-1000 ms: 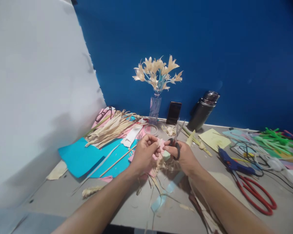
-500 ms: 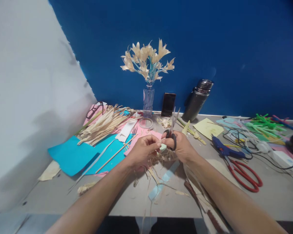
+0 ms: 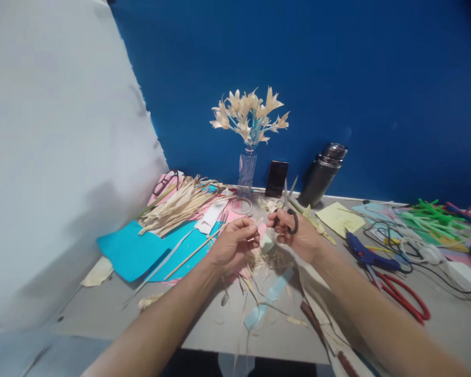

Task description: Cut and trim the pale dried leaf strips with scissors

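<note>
My left hand (image 3: 233,243) is closed in a pinch on a small pale strip of dried leaf (image 3: 258,222) above the table. My right hand (image 3: 298,235) grips a pair of black-handled scissors (image 3: 289,207), blades apart and pointing up and away. The two hands are a few centimetres apart. Under them lies a heap of pale leaf scraps (image 3: 265,259) on pink paper. A pale blue strip (image 3: 269,298) lies on the grey table (image 3: 102,309) just in front.
Dried leaf strips (image 3: 180,201) lie on turquoise paper (image 3: 129,251) at left. A vase of leaf flowers (image 3: 249,131), a phone (image 3: 277,179) and a dark flask (image 3: 322,175) stand at the blue wall. A blue glue gun (image 3: 367,254), red-handled shears (image 3: 404,298), cables and green stems (image 3: 427,220) lie right.
My right hand with the scissors has drawn a little to the right, away from my left hand. The camera view has shifted slightly.
</note>
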A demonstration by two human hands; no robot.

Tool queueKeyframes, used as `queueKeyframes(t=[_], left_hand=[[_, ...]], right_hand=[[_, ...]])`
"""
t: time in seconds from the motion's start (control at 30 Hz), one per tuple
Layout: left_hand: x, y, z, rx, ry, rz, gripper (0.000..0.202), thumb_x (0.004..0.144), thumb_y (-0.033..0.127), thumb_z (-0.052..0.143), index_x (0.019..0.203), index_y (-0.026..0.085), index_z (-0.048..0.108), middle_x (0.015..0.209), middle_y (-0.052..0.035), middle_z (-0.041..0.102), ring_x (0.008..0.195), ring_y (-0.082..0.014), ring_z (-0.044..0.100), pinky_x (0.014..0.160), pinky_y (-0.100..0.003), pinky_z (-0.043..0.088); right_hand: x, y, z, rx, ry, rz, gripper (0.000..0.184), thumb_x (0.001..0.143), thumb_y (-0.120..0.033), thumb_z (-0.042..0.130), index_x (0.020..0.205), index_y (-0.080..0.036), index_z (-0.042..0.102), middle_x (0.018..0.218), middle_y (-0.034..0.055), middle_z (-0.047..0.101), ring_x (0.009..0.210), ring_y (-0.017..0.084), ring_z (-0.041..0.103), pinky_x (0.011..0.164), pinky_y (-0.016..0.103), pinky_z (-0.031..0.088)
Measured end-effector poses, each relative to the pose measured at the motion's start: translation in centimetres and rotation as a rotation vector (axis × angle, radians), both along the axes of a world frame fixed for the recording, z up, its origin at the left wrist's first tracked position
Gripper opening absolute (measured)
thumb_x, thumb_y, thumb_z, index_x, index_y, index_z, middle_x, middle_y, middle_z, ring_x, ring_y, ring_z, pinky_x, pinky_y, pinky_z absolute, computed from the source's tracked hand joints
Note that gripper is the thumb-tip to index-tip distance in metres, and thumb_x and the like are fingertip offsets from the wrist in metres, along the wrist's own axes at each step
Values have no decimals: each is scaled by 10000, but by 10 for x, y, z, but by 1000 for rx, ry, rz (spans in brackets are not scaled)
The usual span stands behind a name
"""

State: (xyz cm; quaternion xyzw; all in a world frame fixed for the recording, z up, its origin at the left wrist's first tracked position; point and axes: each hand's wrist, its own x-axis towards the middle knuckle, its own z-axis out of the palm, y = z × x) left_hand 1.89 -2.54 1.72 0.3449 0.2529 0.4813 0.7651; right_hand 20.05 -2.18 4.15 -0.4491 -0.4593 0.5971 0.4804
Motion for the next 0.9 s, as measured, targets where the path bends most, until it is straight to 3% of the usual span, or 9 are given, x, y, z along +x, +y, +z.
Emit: queueKeyframes(t=[0.13, 0.2, 0.47, 0.7, 0.9], left_hand=[[0, 5, 0, -39, -27, 133, 276, 618, 220, 841, 728, 130, 605, 629, 8, 584, 587, -87, 558, 584, -208, 441], [-1, 6, 0, -41, -32, 172, 296, 604, 223, 847, 745, 131, 604, 626, 14, 584, 580, -82, 559, 579, -201, 440], [-6, 6, 4, -62, -27, 232, 253, 601, 178, 773, 732, 153, 558, 626, 21, 571, 587, -95, 566, 536, -199, 421], [-10, 9, 6, -26, 37, 212, 196, 611, 157, 726, 732, 152, 572, 620, 21, 572, 562, -91, 561, 546, -207, 420], [-12, 8, 10, 25, 112, 111, 226, 624, 152, 729, 784, 152, 570, 636, 25, 570, 551, -89, 556, 574, -232, 435]], right_hand=[[2, -2, 7, 141, -491, 67, 390, 742, -537, 717, 688, -151, 709, 621, 11, 589, 566, 113, 433, 513, 236, 328], [1, -6, 6, 152, -585, 101, 394, 723, -538, 727, 655, -150, 704, 593, 7, 581, 578, 131, 460, 534, 250, 352], [14, -6, -8, 265, -639, 115, 432, 722, -513, 733, 981, -168, 756, 855, 61, 718, 793, 255, 623, 728, 362, 483], [29, -9, -29, 212, -635, 130, 413, 680, -501, 762, 867, -133, 774, 758, 76, 690, 738, 254, 607, 635, 344, 481], [29, -18, -27, 126, -449, 390, 495, 658, -578, 766, 838, -118, 739, 718, 59, 657, 672, 200, 586, 589, 301, 461]])
